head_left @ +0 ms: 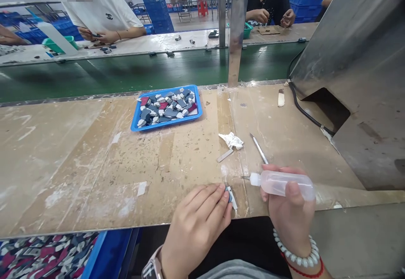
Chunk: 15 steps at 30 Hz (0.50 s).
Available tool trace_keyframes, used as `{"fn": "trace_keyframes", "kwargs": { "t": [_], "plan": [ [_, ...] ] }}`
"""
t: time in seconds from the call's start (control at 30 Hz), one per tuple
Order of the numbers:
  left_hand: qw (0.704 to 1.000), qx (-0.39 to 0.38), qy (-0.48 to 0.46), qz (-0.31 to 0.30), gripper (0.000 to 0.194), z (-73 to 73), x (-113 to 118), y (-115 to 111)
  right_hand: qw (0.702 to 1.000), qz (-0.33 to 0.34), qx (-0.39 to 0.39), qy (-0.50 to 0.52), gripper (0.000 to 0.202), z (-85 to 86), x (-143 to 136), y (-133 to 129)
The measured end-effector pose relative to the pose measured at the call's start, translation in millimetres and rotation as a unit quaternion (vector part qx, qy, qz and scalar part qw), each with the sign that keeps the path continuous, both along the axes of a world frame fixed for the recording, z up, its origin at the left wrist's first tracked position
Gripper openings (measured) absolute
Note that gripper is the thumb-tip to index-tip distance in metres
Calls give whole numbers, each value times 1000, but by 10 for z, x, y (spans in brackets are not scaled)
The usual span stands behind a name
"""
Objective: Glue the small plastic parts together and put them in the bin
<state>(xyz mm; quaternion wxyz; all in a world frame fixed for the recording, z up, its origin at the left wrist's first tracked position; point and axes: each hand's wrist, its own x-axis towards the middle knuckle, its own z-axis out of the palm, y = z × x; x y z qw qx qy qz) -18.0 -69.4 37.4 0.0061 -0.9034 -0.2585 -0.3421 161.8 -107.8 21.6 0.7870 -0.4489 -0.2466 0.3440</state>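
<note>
Clear plastic: our right hand (289, 211) wraps its fingers around the squeeze bottle (283, 184).
Left hand (198, 224): our fingers, pressed together, hold a small grey part (230, 195) on the table (79, 165).
Behind: blue tray (167, 124).

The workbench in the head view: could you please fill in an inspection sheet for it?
Surface: worn wooden workbench, scuffed, with tape remnants and white residue.
Job's things: clear squeeze bottle lying sideways in the right hand; small blue and white part pressed to the bench under the left fingertips.
Clutter: blue tray of grey, white and red parts; crumpled white scrap; thin metal tool; flat strip.
Grippers: left hand on the part; right hand gripping the bottle.
Cables: black cable beside the metal housing.
Surroundings: green conveyor belt; other people working opposite; blue crates.
</note>
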Motion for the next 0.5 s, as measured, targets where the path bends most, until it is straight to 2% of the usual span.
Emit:
{"fn": "trace_keyframes", "kwargs": {
  "t": [0.1,0.2,0.37,0.5],
  "plan": [
    [998,52,11,16,12,-65,21,-56,1000,12,-13,11,34,19,13,11],
    [998,58,-12,30,14,-141,39,-71,999,32,-23,1,35,1,37,-21],
    [993,-42,-104,26,13,-159,47,-17,998,36,21,-42,25,-93,38,-79],
    [983,-118,-142,18,16,-141,20,9,993,33,31,-111,25,-109,9,-76]
  ]
}}
